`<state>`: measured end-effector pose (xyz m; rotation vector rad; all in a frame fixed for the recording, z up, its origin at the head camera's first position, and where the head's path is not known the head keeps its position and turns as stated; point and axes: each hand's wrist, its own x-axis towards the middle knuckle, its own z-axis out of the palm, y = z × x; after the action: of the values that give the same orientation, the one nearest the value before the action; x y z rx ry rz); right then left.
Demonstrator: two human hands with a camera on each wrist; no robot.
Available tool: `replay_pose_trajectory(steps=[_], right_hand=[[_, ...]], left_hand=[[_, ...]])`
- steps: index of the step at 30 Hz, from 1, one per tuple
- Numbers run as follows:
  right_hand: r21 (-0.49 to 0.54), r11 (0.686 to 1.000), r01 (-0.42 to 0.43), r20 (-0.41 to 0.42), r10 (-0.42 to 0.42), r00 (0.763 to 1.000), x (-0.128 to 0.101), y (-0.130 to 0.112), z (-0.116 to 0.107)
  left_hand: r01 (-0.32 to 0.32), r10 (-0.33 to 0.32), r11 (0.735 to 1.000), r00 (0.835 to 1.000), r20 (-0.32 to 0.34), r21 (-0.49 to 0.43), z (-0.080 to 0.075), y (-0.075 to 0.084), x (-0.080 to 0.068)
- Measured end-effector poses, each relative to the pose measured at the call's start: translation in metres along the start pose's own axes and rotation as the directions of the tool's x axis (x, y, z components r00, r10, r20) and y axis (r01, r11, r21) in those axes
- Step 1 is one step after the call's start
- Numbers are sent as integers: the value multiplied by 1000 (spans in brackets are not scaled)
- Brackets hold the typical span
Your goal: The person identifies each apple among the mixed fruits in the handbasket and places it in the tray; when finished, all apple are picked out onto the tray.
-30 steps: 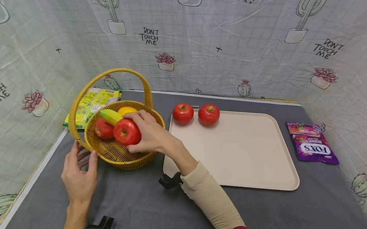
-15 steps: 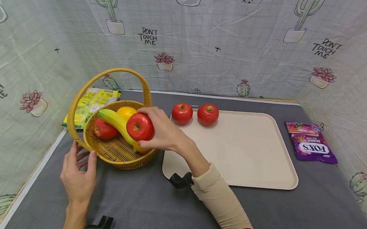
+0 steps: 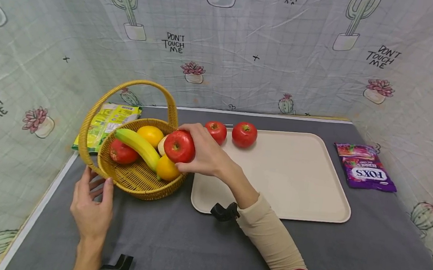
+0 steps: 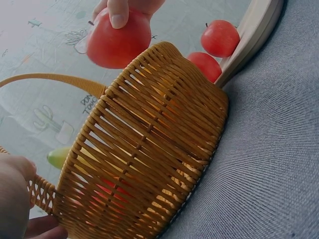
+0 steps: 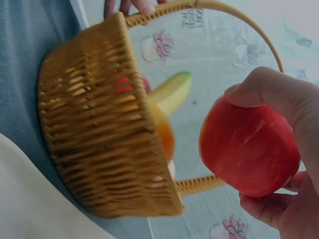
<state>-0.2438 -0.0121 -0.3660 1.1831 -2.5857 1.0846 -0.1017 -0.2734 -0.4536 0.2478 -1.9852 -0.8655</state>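
Observation:
A red apple (image 3: 179, 146) is gripped by my right hand (image 3: 208, 154), above the right rim of the yellow wicker basket (image 3: 148, 193). In the right wrist view the thumb lies on one side of the apple (image 5: 249, 147) and fingers on the other. My left hand (image 3: 92, 210) holds the basket at its left front, where the handle meets the rim; the left wrist view shows thumb and fingers (image 4: 47, 231) on either side there. Inside the basket are a banana (image 3: 139, 146), two orange fruits (image 3: 150, 135), a red fruit (image 3: 122, 152) and a pale item (image 3: 161, 146), partly hidden.
A beige tray (image 3: 287, 176) lies right of the basket, with two red fruits (image 3: 244, 134) at its back left corner. A purple Fox's bag (image 3: 366, 167) is at the far right. Behind the basket lies a yellow-green packet (image 3: 110, 120). The basket's tall handle (image 3: 143, 82) arches over it.
My right hand has lifted the apple and carried it right, from over the middle of the basket to its right rim, uncovering the banana and orange fruits. The left hand has stayed in place.

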Motion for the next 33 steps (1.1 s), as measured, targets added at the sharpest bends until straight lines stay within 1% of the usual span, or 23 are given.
replay_pose_trajectory(steps=[4,8,12,16,21,26,28,33], right_hand=[[18,999,-29,-38,30,999,0,8,-9],[22,998,-56,-85,58,995,-1,18,-18],[28,995,-93,-118,96,988,-2,27,-26],[38,991,-130,-157,134,978,-3,37,-34],[69,979,-192,-201,203,959,-6,48,-45],[110,966,-235,-246,255,935,-11,60,-58],[118,961,-252,-265,275,924,-13,64,-62],[136,946,-293,-295,321,900,-19,74,-73]], left_hand=[[-5,5,1000,1000,-21,-13,1,0,0],[-14,14,1000,1000,-28,-24,1,0,-1],[-17,16,999,1000,-27,-29,1,-1,-1],[-9,9,1000,1000,-13,-16,1,-2,0],[1,-2,1000,1000,16,3,0,-2,0],[0,0,1000,1000,14,8,0,-2,0],[-1,1,1000,1000,5,4,0,-3,0],[2,-2,1000,1000,9,12,0,-2,0]])
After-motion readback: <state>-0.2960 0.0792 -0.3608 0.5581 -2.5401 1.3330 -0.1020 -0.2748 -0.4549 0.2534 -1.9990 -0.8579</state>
